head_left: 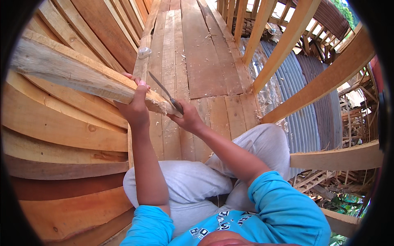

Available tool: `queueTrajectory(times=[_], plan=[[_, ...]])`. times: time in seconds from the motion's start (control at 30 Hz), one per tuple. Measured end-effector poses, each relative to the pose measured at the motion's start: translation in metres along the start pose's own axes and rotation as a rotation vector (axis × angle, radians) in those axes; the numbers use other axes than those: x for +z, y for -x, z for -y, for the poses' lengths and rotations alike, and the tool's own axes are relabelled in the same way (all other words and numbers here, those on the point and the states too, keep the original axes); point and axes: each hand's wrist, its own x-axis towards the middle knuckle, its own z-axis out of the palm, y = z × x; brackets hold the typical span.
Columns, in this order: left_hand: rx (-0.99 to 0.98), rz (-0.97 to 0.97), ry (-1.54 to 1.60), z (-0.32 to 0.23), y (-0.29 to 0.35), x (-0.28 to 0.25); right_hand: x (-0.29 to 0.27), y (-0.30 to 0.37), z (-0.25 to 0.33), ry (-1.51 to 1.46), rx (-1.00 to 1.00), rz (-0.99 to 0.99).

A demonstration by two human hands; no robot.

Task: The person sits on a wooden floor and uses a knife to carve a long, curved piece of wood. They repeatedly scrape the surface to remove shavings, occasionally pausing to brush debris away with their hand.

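A long squared wooden beam [74,74] slants in from the upper left, and its rough, shaved end lies before me. My left hand [137,101] wraps round the beam a little short of that end, thumb on top. In my right hand [188,117] is a knife [163,87], gripped by its dark handle. The blade points up and to the left, away from me, beside the beam's end. Whether the edge touches the wood I cannot tell. Curled shavings cling to the beam's tip.
Plank flooring [209,69] scattered with wood shavings runs ahead. A small clear round container [144,52] rests by the left wall of boards [65,119]. Upright posts [283,45] line the right edge, above corrugated metal sheets [297,98] and piled scrap wood. My bent legs fill the near floor.
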Motion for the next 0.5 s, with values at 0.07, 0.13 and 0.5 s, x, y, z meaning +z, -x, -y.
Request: queueTrajectory(times=[0.07, 0.13, 0.5], plan=[[0.023, 0.144, -0.106, -0.003, -0.004, -0.007, 0.002, -0.002, -0.003, 0.002, -0.019, -0.036], [0.093, 0.263, -0.167, -0.008, -0.006, -0.012, 0.003, -0.003, -0.003, -0.016, -0.027, -0.039], [0.871, 0.018, -0.539, -0.117, -0.001, -0.015, 0.0, -0.004, -0.006, -0.014, 0.017, -0.021]])
